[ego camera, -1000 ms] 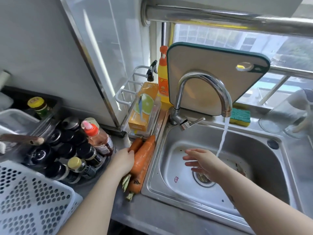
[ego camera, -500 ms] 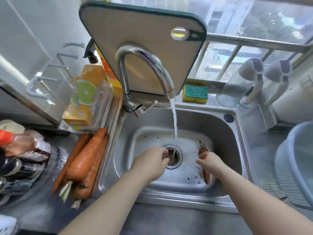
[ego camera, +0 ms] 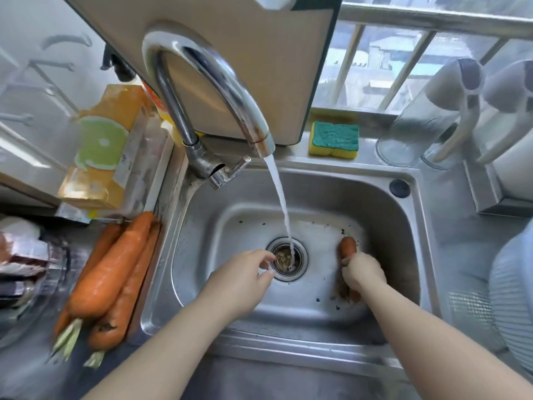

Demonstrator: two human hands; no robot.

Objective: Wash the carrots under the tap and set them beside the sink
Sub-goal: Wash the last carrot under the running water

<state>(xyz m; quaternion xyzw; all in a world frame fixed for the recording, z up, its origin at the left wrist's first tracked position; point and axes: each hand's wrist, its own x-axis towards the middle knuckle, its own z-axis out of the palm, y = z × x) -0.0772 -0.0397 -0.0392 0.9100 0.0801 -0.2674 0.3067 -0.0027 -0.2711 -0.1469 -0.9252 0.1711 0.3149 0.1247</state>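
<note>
Three wet orange carrots [ego camera: 112, 281] lie together on the counter left of the steel sink [ego camera: 403, 215]. A dirty carrot [ego camera: 347, 247] lies on the sink floor at the right, and my right hand [ego camera: 362, 269] grips its middle, hiding most of it. My left hand [ego camera: 245, 280] hovers over the sink floor beside the drain [ego camera: 287, 259], fingers loosely curled and holding nothing. The chrome tap [ego camera: 207, 79] runs, its stream falling into the drain.
A cutting board [ego camera: 259, 53] leans behind the tap. A green and yellow sponge [ego camera: 334, 138] sits on the back ledge. A yellow box [ego camera: 101, 151] stands at the left, glass jugs [ego camera: 432, 116] at the right, a plastic basin [ego camera: 513, 298] at the right edge.
My left hand left the carrots on the counter and came into the sink by the drain. My right hand moved right and closed on the carrot lying in the sink. The view tilted down.
</note>
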